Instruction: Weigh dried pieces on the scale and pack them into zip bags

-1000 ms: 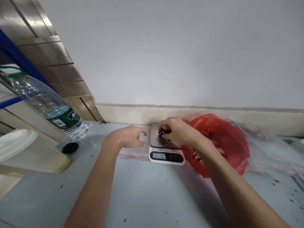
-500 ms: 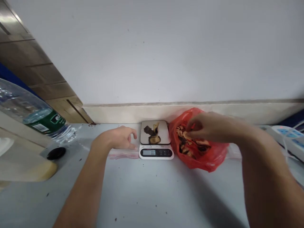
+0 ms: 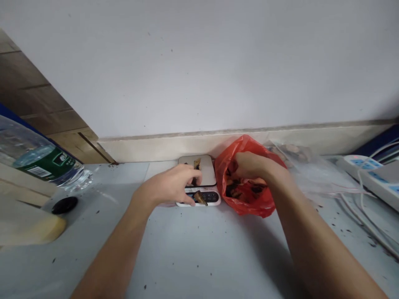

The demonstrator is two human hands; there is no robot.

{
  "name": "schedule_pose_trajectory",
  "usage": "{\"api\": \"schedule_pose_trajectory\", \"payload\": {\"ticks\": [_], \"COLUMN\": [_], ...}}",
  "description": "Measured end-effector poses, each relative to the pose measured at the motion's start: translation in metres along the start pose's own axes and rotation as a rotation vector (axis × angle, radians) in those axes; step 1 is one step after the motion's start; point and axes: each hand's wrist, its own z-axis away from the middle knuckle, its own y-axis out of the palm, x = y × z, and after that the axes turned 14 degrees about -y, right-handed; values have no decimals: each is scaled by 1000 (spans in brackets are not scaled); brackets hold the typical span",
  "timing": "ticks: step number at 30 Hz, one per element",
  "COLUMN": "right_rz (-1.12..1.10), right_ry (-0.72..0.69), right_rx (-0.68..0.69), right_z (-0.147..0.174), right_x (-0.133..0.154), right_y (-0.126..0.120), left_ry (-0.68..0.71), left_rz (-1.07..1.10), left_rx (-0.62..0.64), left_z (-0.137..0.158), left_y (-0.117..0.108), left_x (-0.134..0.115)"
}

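Observation:
My left hand [image 3: 174, 185] is curled over the small kitchen scale [image 3: 208, 171], its fingers bent around dried brown slices with dark edges. One dried slice [image 3: 200, 198] shows by the thumb, over the scale's front panel. Another dried piece [image 3: 197, 163] sticks up behind the fingers. The hand covers most of the display. My right hand [image 3: 249, 165] reaches into the red plastic bag [image 3: 246, 145] to the right of the scale. Its fingers are bent down and closed, their tips hidden among more dried slices [image 3: 238, 189].
On the left are a large water bottle [image 3: 46, 164], a black round lid [image 3: 65, 205] and a translucent container [image 3: 31, 224]. A clear bag [image 3: 321, 172] with slices lies right of the red bag, near a white power strip [image 3: 374, 174] and cables. A wall [image 3: 199, 83] stands behind.
My left hand has moved right, from beside the scale onto its slices, and one slice has shifted toward the front panel. My right hand has gone deeper into the red bag.

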Motion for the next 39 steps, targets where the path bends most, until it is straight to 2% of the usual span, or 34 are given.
{"api": "schedule_pose_trajectory", "payload": {"ticks": [4,12,20,25,29,34,39], "right_rz": [-26,-18,21,58,58,25,-18], "right_ry": [46,19,-34,-32,-31,-38,-58], "right_rx": [63,79,30,3,-19,-100,-156], "right_z": [1,-4,4,15,23,31,37], "right_x": [-1,-4,-10,-13,-20,-21,-19], "right_y": [0,2,-7,-19,-25,-30,-33], "left_ry": [27,80,176,217,217,75,29], "left_rz": [-41,-123,-115,-58,9,20,15], "left_rx": [49,43,-24,-42,-167,-376,-385], "left_z": [-5,-6,-12,-10,-8,-13,-12], "left_y": [9,11,22,15,6,4,1], "left_x": [-10,-17,-19,-10,-1,5,6]}}
